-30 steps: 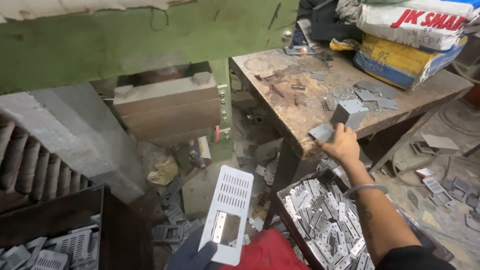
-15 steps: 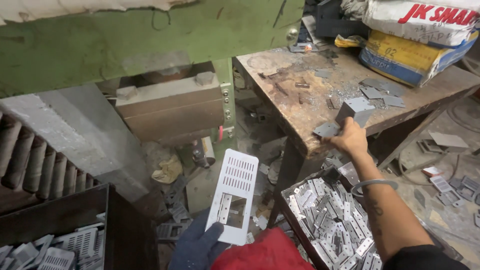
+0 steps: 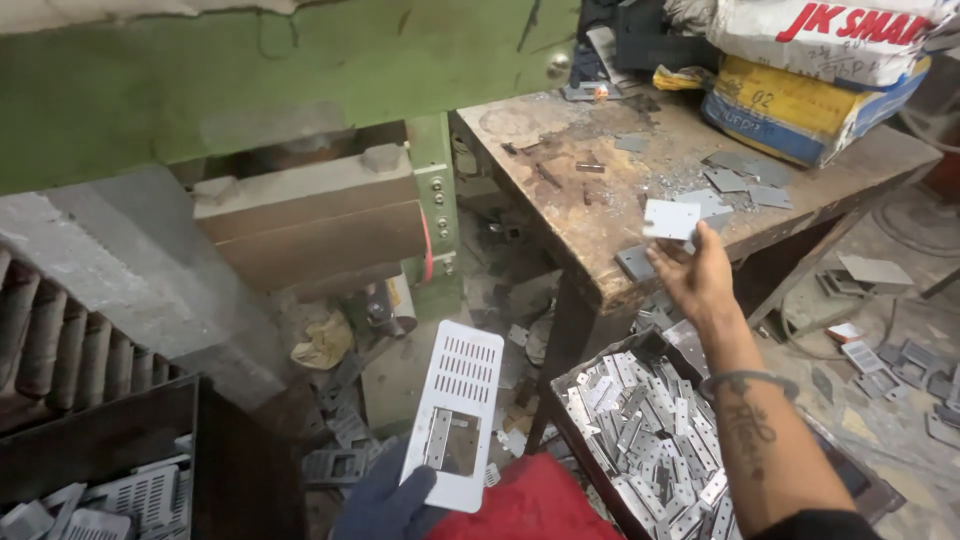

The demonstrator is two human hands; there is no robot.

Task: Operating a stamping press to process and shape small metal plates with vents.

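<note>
Two hands, each holding a stamped metal piece, beside a green press and a worn bench.

At far left a dark bin holds more perforated plates; next, the gloved left hand is closed around the lower end of a white slotted plate, whose long axis runs nearly upright, tilted slightly right, slots at the top and a rectangular cut-out below; the green press stands behind it; further right a tray of small metal pieces sits under the bench edge; the bare right hand pinches a small square blank in its fingertips, raised over the near edge of the wooden bench, well apart from the plate and nearer the loose blanks lying there.
</note>
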